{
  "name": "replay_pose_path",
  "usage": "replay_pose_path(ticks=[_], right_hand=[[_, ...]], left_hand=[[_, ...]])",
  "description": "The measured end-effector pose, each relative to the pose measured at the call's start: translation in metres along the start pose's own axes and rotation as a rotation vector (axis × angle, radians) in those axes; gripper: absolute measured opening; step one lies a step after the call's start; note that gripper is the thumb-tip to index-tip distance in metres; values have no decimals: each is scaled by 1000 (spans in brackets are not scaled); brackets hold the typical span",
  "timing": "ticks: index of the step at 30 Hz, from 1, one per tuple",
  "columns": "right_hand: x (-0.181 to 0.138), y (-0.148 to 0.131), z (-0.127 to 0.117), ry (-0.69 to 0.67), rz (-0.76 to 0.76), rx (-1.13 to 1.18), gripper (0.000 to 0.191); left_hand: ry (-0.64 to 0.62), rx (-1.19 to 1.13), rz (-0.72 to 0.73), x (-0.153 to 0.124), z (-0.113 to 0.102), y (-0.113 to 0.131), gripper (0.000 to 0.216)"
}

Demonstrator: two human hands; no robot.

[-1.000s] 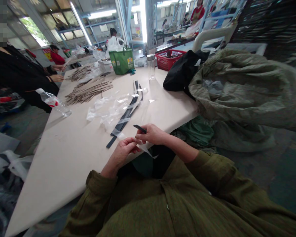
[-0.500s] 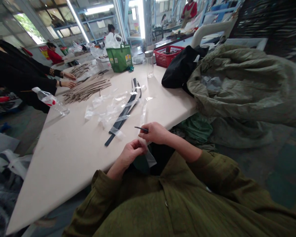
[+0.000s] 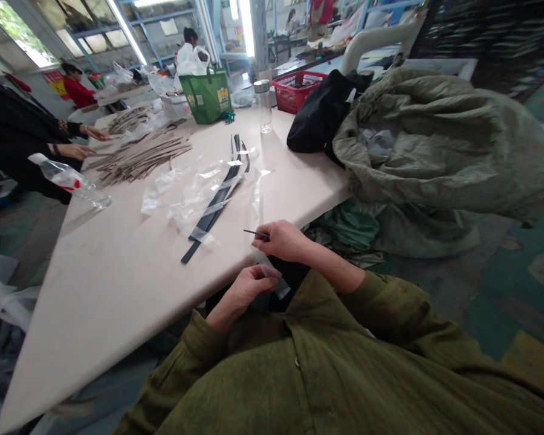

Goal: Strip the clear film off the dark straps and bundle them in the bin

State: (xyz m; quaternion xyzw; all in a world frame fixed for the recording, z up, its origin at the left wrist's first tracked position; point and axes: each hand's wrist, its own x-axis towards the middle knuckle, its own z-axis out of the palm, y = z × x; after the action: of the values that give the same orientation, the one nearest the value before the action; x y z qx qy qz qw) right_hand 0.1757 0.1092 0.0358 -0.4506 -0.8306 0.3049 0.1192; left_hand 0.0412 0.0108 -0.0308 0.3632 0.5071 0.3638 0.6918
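My right hand [image 3: 283,240] is closed on a thin dark strip [image 3: 255,232] at the near edge of the pale table [image 3: 118,272]. My left hand [image 3: 249,288] sits lower, off the table edge, pinching a long clear plastic sleeve [image 3: 272,273] that runs up past my right hand onto the table. Just beyond lie several dark strips [image 3: 217,199] in a line, with empty clear sleeves [image 3: 185,187] scattered around them.
A clear bottle [image 3: 265,107], green bag [image 3: 205,95] and red basket [image 3: 297,90] stand at the table's far end. A black bag [image 3: 320,115] and big olive sack [image 3: 439,145] crowd the right. A person's hands [image 3: 77,151] work at brown strips [image 3: 136,158]; a plastic bottle [image 3: 68,181] lies left.
My left hand has drawn the clear sleeve down and toward me, off the table edge. My right hand has held its place with the dark strip.
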Motion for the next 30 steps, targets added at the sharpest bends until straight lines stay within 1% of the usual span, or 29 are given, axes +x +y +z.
replay_pose_path(ticks=[4,7,10,12,14,16,19,21,24,27,30], right_hand=[[-3,2,1,10,-9,18,17],[-3,4,1,25,22,94,15],[-4,11,0,35,53,181,16],[-9,22,-1,23,70,295,21],[-20,35,-1,-18,88,496,28],[-38,49,2,-90,102,691,34],[-70,59,13,-231,168,855,43],[-87,58,23,-324,246,937,44],[-99,48,37,-390,314,984,39],[-96,43,44,-376,310,972,34],[-90,46,49,-355,297,964,34]], left_hand=[[-89,36,-54,1,6,-3,24],[-104,21,-84,3,10,-8,26],[-96,-95,-124,5,13,-13,29],[-74,-193,-115,6,14,-12,29],[-29,-263,-85,8,14,-9,29],[32,-318,-51,11,13,-3,30],[82,-405,31,19,12,7,32],[85,-479,87,24,14,13,32],[106,-552,88,30,22,17,33],[142,-532,64,32,29,18,35],[138,-482,75,32,33,15,36]])
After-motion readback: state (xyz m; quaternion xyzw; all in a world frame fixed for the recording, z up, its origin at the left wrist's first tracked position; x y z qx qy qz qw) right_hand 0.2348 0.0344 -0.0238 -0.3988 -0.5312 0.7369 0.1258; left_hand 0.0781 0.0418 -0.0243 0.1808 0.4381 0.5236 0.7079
